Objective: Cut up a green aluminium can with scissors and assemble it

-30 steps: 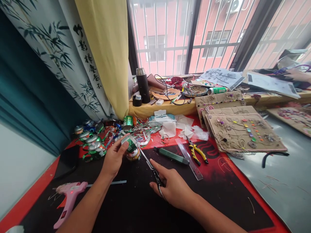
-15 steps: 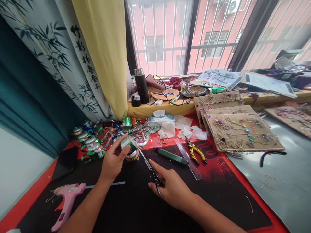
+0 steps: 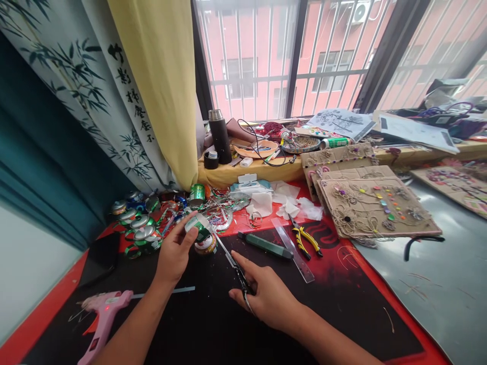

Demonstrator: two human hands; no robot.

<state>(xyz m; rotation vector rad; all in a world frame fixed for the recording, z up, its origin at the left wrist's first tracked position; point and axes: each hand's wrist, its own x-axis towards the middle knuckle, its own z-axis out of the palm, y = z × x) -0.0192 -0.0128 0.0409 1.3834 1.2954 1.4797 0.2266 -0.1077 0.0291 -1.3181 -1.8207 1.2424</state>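
Green can piece (image 3: pixel 201 228), pinched in the left hand (image 3: pixel 175 253) with thumb on the near side, forward and to the left of the right hand (image 3: pixel 262 294). For careful trimming, probably the step in hand, better to hold the thin wall without squeezing, to turn it little by little toward the scissors (image 3: pixel 235 266), and to make short cuts with fingertips away from the edge. With the right hand closed around the scissors' handles, blades pointing forward-left to the rim; exact opening and contact too fine to tell. Careful also not to knock the small patterned can (image 3: pixel 206 247), just below the pinched piece.
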